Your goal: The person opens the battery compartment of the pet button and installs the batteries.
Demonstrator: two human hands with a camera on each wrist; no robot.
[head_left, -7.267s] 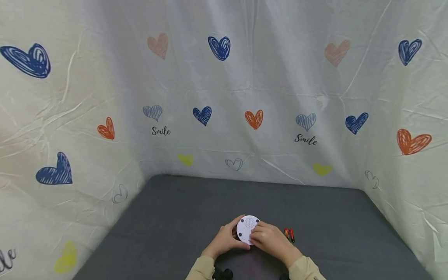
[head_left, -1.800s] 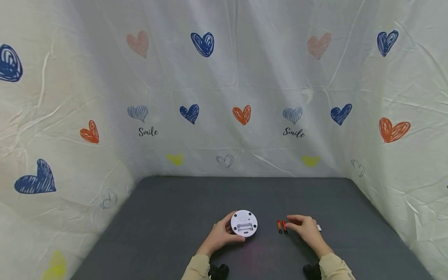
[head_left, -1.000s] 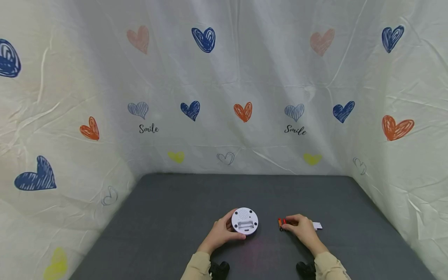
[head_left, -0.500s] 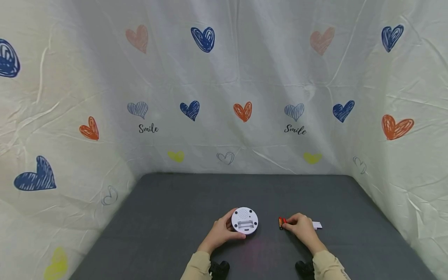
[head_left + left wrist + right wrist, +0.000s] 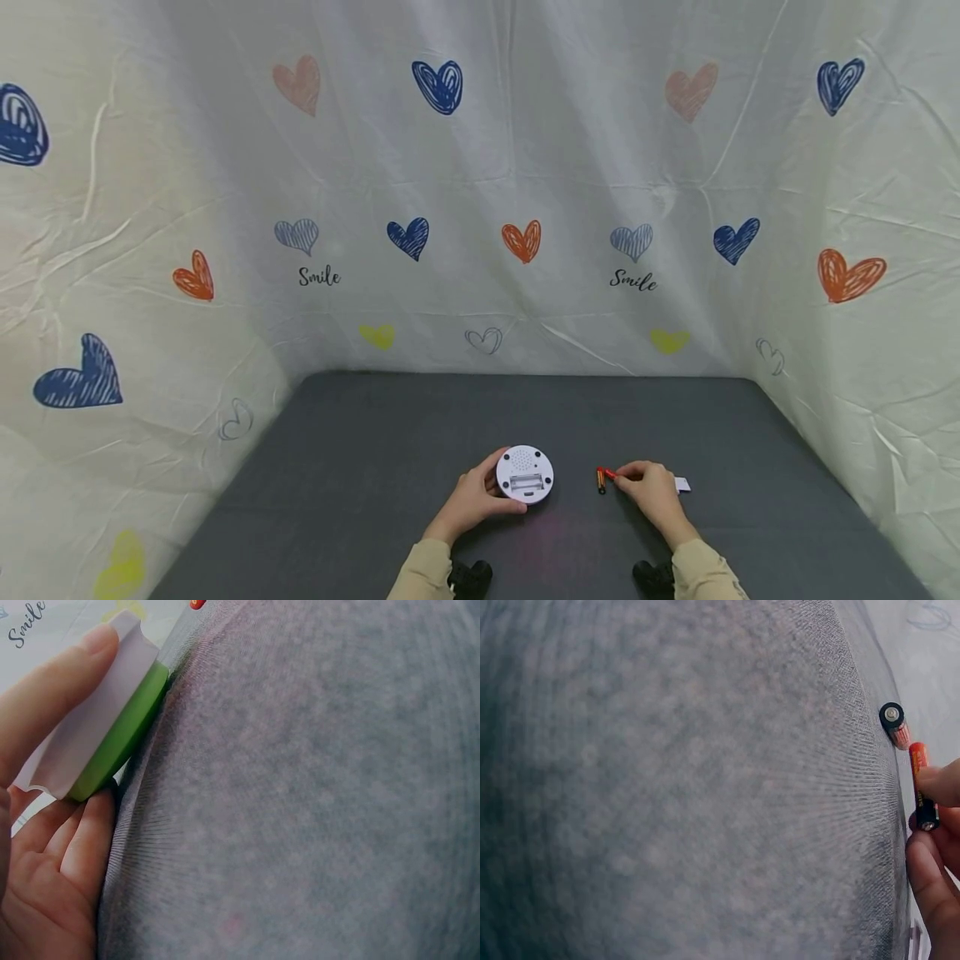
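In the head view my left hand (image 5: pixel 471 502) grips a round white device (image 5: pixel 525 463) by its edge. Its face shows small holes, dark feet and an open battery compartment with nothing in it. The left wrist view reveals a green layer (image 5: pixel 124 739) on the device's far side. My right hand (image 5: pixel 652 492) pinches a red and black battery (image 5: pixel 919 759) between thumb and fingers, tilted at the table surface. A second battery (image 5: pixel 601 481) lies just left of it. Behind the right hand is a small white piece (image 5: pixel 682 485), partly hidden, resembling a battery cover.
A dark grey cloth (image 5: pixel 420 425) covers the table. White curtains (image 5: pixel 480 283) printed with hearts enclose its back and sides. Black wrist gear (image 5: pixel 471 579) sits below the left hand, near the sleeve.
Earlier both hands were on the device with its compartment covered. The white piece came off to the right. My right hand has reached the batteries, taken one and turned it askew. The left keeps its hold.
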